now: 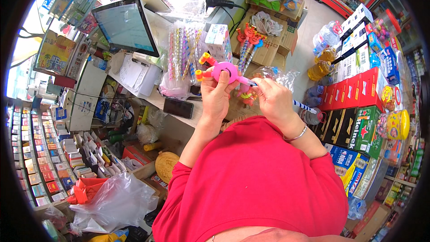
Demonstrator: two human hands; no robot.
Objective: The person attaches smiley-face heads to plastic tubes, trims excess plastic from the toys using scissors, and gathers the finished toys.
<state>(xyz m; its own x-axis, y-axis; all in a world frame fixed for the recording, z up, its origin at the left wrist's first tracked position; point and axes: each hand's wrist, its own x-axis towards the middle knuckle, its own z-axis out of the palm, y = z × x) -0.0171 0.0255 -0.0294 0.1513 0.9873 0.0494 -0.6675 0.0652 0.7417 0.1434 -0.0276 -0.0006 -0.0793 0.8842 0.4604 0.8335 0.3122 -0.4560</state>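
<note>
My left hand [214, 96] is closed round a pink toy head [224, 70], with its thumb on the front. The head has a dark smile line and orange and yellow horn-like tips. On its right side is a narrow pink neck. My right hand [274, 101] pinches at the end of this neck, with fingers round a blue-and-white striped stick [304, 106] that slants out past the hand to the lower right. Whether stick and neck are fully joined is hidden by the fingers. Another pink and orange toy piece [247, 96] shows just below, between the hands.
Finished-looking toys on striped sticks [250, 38] lie beyond my hands by a cardboard box [273, 47]. Left of them stand bagged striped sticks [181, 51] and a small carton [218, 40]. A phone [178, 108] lies near my left wrist, below a monitor [125, 26]. Drink cartons [351, 90] line the right.
</note>
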